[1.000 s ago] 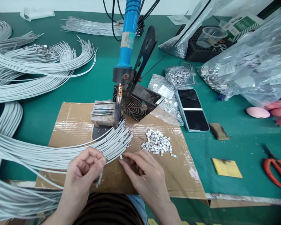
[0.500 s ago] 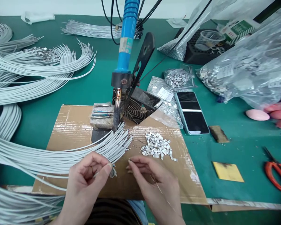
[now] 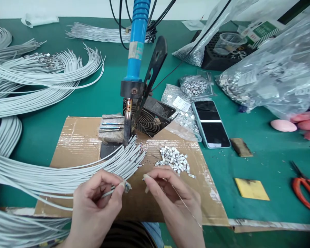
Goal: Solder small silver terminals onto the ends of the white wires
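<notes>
Over a cardboard sheet [image 3: 72, 137], a person's left hand [image 3: 99, 203] pinches a pale cable [image 3: 108, 193], its long axis crosswise and its tip [image 3: 128, 186] pointing right toward the nearby right hand [image 3: 177, 201], whose closed fingertips grip a thin wire [image 3: 186, 206] trailing back toward the wrist.

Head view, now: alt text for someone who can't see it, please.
A person's left hand pinches a white cable while the right hand holds a thin wire, over cardboard. A blue-handled soldering iron points down near the ends of a cable bundle, with a pile of small pale pieces to its right.
</notes>
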`<state>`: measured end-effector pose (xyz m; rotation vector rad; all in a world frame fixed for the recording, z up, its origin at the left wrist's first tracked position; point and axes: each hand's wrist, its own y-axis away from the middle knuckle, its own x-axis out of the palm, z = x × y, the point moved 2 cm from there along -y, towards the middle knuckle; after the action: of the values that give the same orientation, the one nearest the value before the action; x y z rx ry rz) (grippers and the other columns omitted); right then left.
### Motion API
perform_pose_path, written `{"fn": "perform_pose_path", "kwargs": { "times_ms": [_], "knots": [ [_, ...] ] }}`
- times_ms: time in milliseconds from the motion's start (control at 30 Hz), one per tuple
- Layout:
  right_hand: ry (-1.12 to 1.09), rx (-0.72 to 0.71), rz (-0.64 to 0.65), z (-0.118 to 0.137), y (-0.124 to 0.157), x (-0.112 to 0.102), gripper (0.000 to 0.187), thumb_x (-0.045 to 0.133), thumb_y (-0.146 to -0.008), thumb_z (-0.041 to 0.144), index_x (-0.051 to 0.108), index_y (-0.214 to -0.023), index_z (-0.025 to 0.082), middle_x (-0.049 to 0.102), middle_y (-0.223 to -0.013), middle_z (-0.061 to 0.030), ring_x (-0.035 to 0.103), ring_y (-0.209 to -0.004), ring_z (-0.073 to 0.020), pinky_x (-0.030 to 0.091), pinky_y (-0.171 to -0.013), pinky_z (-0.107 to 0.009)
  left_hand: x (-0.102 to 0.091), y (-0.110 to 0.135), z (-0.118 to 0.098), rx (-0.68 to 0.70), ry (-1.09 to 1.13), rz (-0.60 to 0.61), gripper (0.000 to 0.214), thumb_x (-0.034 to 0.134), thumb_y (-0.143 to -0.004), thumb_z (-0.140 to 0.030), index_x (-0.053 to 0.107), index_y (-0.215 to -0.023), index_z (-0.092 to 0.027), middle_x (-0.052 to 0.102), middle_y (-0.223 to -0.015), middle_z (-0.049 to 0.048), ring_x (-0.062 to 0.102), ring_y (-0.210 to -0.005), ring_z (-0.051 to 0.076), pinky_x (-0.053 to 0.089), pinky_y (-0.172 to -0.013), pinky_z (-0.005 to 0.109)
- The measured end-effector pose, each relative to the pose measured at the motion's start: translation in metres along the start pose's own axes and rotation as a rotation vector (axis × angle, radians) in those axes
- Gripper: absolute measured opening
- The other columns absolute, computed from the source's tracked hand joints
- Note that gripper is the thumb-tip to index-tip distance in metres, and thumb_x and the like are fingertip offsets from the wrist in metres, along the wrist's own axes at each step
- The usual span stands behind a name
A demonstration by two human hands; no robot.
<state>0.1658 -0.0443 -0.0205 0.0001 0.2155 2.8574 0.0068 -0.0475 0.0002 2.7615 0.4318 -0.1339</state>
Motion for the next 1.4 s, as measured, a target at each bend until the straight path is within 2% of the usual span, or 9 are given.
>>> {"fn": "perform_pose_path", "kwargs": {
  "times_ms": [67, 133, 300, 467, 633, 1033, 1233, 1400],
  "knots": [
    [-0.010, 0.040, 0.002, 0.000, 0.000, 0.000, 0.015, 0.081, -0.087, 0.030, 0.074, -0.076, 0.023, 0.069, -0.065, 0.0016, 0.064, -0.056, -0.0128, 0.057, -0.055, -0.021, 0.000, -0.001, -0.001, 0.004, 0.011, 0.003, 0.011, 0.081, -0.071, -0.020, 0.072, -0.064, -0.022, 0.075, -0.067, 0.0019, 0.067, -0.060, 0.016, 0.052, -0.054, 0.021],
    [-0.098, 0.142, 0.039, 0.000, 0.001, 0.003, 0.019, 0.081, -0.089, 0.035, 0.072, -0.078, 0.022, 0.067, -0.061, 0.0029, 0.062, -0.051, -0.0119, 0.057, -0.051, -0.021, 0.001, -0.002, -0.002, 0.003, 0.026, 0.012, 0.012, 0.081, -0.071, -0.019, 0.072, -0.063, -0.023, 0.075, -0.067, 0.0015, 0.069, -0.062, 0.016, 0.054, -0.057, 0.020],
    [-0.262, 0.297, 0.159, 0.002, 0.005, 0.011, 0.016, 0.085, -0.086, 0.037, 0.078, -0.087, 0.023, 0.074, -0.068, 0.0008, 0.069, -0.057, -0.0148, 0.064, -0.057, -0.025, 0.001, -0.003, -0.001, -0.024, 0.094, 0.034, 0.013, 0.081, -0.071, -0.019, 0.073, -0.062, -0.023, 0.077, -0.073, 0.0016, 0.070, -0.065, 0.016, 0.057, -0.062, 0.019],
    [-0.235, 0.234, 0.177, 0.002, 0.003, 0.016, 0.014, 0.086, -0.082, 0.032, 0.082, -0.074, 0.021, 0.068, -0.070, 0.0002, 0.060, -0.055, -0.0099, 0.053, -0.053, -0.020, -0.001, -0.003, 0.000, -0.020, 0.080, 0.060, 0.014, 0.082, -0.071, -0.019, 0.073, -0.061, -0.022, 0.077, -0.075, 0.0033, 0.067, -0.064, 0.016, 0.052, -0.056, 0.020],
    [-0.243, 0.231, 0.227, 0.002, 0.002, 0.017, 0.011, 0.084, -0.083, 0.028, 0.083, -0.074, 0.022, 0.064, -0.070, 0.0012, 0.053, -0.054, -0.0078, 0.046, -0.050, -0.019, -0.003, -0.003, 0.000, 0.021, 0.044, 0.069, 0.016, 0.080, -0.074, -0.020, 0.072, -0.061, -0.022, 0.074, -0.074, 0.0042, 0.066, -0.066, 0.017, 0.051, -0.058, 0.021],
    [-0.224, 0.174, 0.275, -0.001, 0.001, 0.014, 0.009, 0.084, -0.084, 0.022, 0.086, -0.077, 0.027, 0.067, -0.072, 0.0010, 0.054, -0.055, -0.0076, 0.043, -0.050, -0.019, 0.000, -0.001, -0.001, 0.045, 0.011, 0.073, 0.016, 0.077, -0.075, -0.019, 0.071, -0.061, -0.022, 0.073, -0.073, 0.0024, 0.067, -0.069, 0.016, 0.051, -0.060, 0.018],
    [-0.243, 0.054, 0.307, -0.010, 0.000, 0.013, 0.010, 0.084, -0.085, 0.019, 0.086, -0.082, 0.028, 0.069, -0.072, 0.0009, 0.055, -0.053, -0.0079, 0.042, -0.046, -0.018, 0.000, -0.001, 0.000, 0.072, -0.027, 0.093, 0.015, 0.076, -0.076, -0.017, 0.070, -0.063, -0.022, 0.074, -0.073, 0.0019, 0.067, -0.069, 0.015, 0.049, -0.058, 0.018],
    [-0.251, 0.060, 0.310, -0.012, -0.001, 0.012, 0.012, 0.084, -0.085, 0.018, 0.087, -0.082, 0.029, 0.069, -0.073, 0.0015, 0.054, -0.053, -0.0072, 0.041, -0.046, -0.017, 0.001, -0.001, -0.001, 0.071, -0.029, 0.094, 0.015, 0.075, -0.075, -0.015, 0.070, -0.062, -0.023, 0.073, -0.072, 0.0001, 0.068, -0.069, 0.013, 0.049, -0.059, 0.016]
  ]
}}
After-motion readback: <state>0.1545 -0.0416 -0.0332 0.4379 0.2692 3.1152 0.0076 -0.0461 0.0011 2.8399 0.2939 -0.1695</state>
